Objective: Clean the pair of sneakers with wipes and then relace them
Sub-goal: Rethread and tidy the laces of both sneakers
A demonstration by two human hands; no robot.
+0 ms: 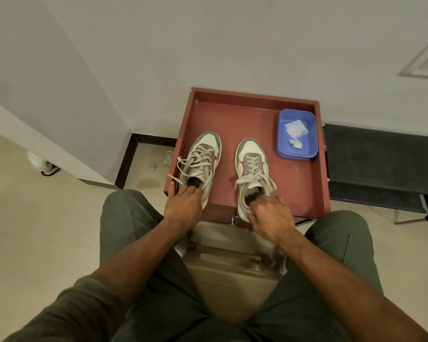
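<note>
At centre frame, on the red-brown tray [232, 114], the left hand [183, 203] grips the heel collar of the left sneaker [203, 164], fingers hooked inside. Just right, the right hand [269, 213] holds the right sneaker [251, 174] likewise. Both likely light, soft-sided, stiff-soled; the heel is the firmest hold. Upper right of the tray, wipes [295, 129] lie in a blue tub [282, 149].

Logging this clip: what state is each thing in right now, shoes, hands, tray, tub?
Left sneaker: upright on the tray, laced, lace ends loose.
Right sneaker: upright, laced, ends untied.
Left hand: grips the left sneaker's heel collar.
Right hand: grips the right sneaker's heel.
Red tray: holds both sneakers and the tub.
Blue tub: open, holding wipes.
</note>
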